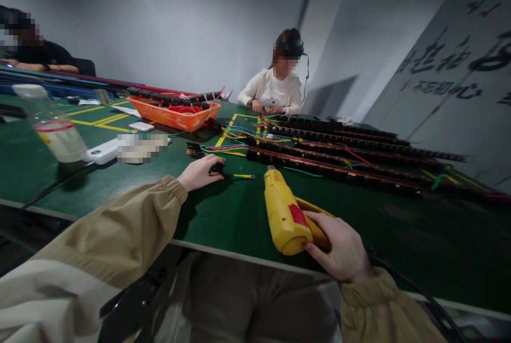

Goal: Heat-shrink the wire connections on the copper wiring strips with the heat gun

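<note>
My right hand (341, 244) is closed round the handle of a yellow heat gun (281, 212) with a red patch on its side. The gun lies low over the green table, its metal nozzle pointing away from me. Farther left, my left hand (202, 172) curls its fingers over a small black part (216, 168), mostly hidden under them. From beside that hand a short yellow-green wire (242, 176) with a metal lug sticks out to the right, short of the nozzle. A copper-wound black piece (195, 149) lies just beyond my left hand.
Long black bars (319, 152) with copper strips and coloured wires stretch across the right side. An orange basket (171, 114) of black parts stands at the back left. Left are a plastic bottle (59, 135) and a white device (106, 150). A person (275, 84) sits opposite; another (43, 52) sits far left.
</note>
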The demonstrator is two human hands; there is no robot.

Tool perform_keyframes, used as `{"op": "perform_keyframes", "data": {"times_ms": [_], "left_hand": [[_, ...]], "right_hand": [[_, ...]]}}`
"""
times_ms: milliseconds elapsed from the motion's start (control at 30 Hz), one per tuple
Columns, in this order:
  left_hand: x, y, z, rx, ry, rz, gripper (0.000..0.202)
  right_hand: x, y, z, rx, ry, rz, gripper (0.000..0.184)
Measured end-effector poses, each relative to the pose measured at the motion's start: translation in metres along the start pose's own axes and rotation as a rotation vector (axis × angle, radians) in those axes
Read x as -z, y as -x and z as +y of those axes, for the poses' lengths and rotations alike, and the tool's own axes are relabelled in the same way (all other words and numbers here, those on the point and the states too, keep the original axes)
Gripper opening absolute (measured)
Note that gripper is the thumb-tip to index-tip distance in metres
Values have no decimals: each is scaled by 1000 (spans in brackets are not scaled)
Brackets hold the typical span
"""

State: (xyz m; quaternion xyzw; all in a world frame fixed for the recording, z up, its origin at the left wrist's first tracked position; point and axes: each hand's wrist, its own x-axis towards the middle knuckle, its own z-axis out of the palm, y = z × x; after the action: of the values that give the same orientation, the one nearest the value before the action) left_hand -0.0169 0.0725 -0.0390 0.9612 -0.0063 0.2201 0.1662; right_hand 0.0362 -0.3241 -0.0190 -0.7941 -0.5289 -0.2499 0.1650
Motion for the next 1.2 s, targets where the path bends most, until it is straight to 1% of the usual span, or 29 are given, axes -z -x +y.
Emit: {"op": "perform_keyframes", "data": {"times_ms": [100,167,200,267,400,533,600,667,833,900,1000,1100,1200], "left_hand": [[-13,-8,4,28,153,4,56],[-19,-12,7,53,261,-6,60],[-21,-14,9,71,296,-3,59],[-24,-17,12,111,331,29,50],[-28,-25,17,163,340,107,33],[-33,-33,23,167,288,111,31],[-34,-36,26,157,335,113,31],[-34,-37,28,137,383,116,31],[-30,-35,23,91,448,134,34],[-29,-34,20,78,443,110,35],[-29,-35,18,48,411,67,35],[-29,-35,18,30,390,73,36],[-30,-36,17,19,376,84,36]], "right_hand": [[-6,-2,-10,1,-84,-4,49],[-9,-4,-17,14,-131,-1,52],[-11,-5,-21,25,-145,-1,54],[-12,-8,-29,51,-160,-8,57],[-13,-15,-41,77,-194,-16,60],[-15,-19,-48,107,-219,-44,64],[-16,-19,-48,128,-214,-44,65],[-16,-18,-46,113,-207,-45,64],[-19,-14,-40,-94,-60,-49,45],[-20,-13,-39,-142,-23,-53,46],[-22,-13,-36,-169,11,-43,49],[-21,-13,-29,-181,40,-21,50],[-19,-11,-17,-201,81,-10,50]]}}
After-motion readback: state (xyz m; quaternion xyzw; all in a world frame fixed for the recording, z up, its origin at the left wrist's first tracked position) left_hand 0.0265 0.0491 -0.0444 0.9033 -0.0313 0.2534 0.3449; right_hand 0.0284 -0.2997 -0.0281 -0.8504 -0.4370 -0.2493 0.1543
